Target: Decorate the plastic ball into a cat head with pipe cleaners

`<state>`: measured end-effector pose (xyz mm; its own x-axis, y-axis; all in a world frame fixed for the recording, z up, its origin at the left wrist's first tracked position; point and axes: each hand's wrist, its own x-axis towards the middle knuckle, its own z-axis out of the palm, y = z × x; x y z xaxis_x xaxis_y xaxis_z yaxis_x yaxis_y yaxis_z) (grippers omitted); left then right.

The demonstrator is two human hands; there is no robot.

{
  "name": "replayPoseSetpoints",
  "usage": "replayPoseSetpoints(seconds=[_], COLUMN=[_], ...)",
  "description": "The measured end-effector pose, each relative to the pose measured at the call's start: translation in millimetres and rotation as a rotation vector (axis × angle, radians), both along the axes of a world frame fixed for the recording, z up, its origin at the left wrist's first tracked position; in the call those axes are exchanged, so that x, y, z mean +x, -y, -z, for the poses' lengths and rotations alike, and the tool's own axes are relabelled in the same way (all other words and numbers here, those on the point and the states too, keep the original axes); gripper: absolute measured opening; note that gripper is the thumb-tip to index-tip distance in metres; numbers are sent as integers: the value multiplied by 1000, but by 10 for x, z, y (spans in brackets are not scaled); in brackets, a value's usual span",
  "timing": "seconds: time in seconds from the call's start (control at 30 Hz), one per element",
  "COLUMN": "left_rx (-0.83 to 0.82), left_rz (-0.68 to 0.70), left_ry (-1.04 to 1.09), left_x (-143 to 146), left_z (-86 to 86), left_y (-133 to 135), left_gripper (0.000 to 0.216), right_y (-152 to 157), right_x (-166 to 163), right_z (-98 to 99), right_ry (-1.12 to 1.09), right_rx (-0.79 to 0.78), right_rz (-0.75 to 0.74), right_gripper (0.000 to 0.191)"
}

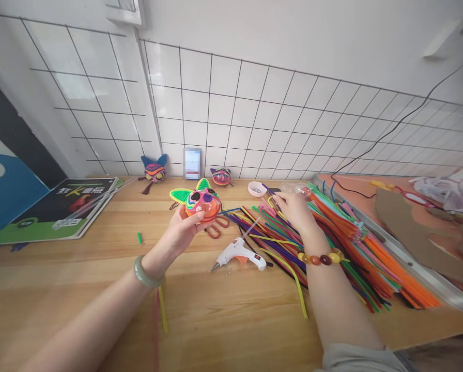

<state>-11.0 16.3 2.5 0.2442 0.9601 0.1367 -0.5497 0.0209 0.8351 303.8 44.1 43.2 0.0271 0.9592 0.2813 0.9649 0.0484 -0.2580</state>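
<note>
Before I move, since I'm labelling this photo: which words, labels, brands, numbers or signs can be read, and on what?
"K", apparently: the large yellow-green letter on the book.
White characters beside it and smaller cover print: too slanted or blurred to read.
Phone screen: blurred, unreadable.
Glue gun: no legible marking.

Glue gun [239, 254] on the table [216, 320], left of the pipe cleaners [342, 232], magazine [61, 209] far left, phone [192, 164] behind
</note>
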Motion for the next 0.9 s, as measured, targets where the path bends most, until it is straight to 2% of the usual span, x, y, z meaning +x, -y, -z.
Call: replayPoseSetpoints(seconds=[0.1, 0.2, 0.27, 0.33, 0.43, 0.5, 0.57, 0.63, 0.73, 0.9], left_rx=[44, 91, 125, 148, 124, 79, 35, 6, -23, -47], left_rz=[30, 76, 128, 166, 122, 55, 9, -18, -33, -23], left_ry=[-26, -57, -75, -76, -46, -25, -6, 20, 28, 28], left_x=[19, 42, 53, 57, 48, 38, 29, 22, 15, 6], left_z=[-2, -32, -59, -73, -65, -52, -39, -26, 0, 34], left_y=[31, 75, 100, 108, 84, 54, 24, 2, -18, -33], left_gripper=[41, 41, 42, 41, 39, 40, 42, 42, 39, 36], right_y=[175, 387, 510, 586, 601, 565, 513, 449, 324, 77], right_x=[-214, -435, -545, -595, -544, -456, -367, -296, -218, -118], right_z=[-160, -280, -339, -379, -407, -417, -421, -405, -296, 59], right_ry=[-93, -279, -293, -295, -250, -132, 32, 181, 292, 304], right_rx=[62, 96, 36, 18, 113, 212, 233, 113, -131, -251], right_rz=[-187, -526, -636, -676, -585, -410, -223, -78, 47, 120], right_gripper=[39, 37, 34, 30, 26, 25, 25, 27, 28, 20])
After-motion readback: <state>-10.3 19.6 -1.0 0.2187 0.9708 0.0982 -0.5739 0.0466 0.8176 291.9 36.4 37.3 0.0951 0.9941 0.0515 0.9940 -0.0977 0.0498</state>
